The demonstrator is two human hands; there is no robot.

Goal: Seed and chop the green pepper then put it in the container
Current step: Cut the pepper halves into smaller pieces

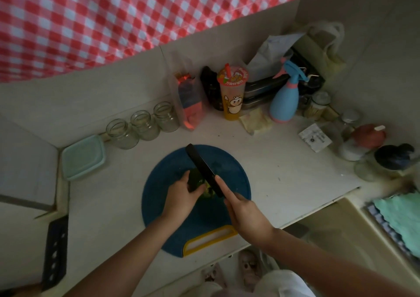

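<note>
A green pepper (196, 181) lies near the middle of a round blue cutting board (231, 171) with a yellow handle. My left hand (181, 198) grips the pepper from its left side, thumb and fingers curled round it. My right hand (244, 216) holds a black-bladed knife (201, 167), index finger stretched along the blade's spine. The blade rests across the pepper, pointing away to the upper left. Pale flesh or seeds show under the blade. A pale green lidded container (83, 157) sits at the counter's left, apart from the board.
Three empty glass jars (142, 125) stand behind the board. A printed drink cup (232, 92), blue spray bottle (285, 99) and small jars crowd the back right. A black knife holder (55, 253) lies at left. The counter edge drops to a sink with a teal cloth (400, 215) at right.
</note>
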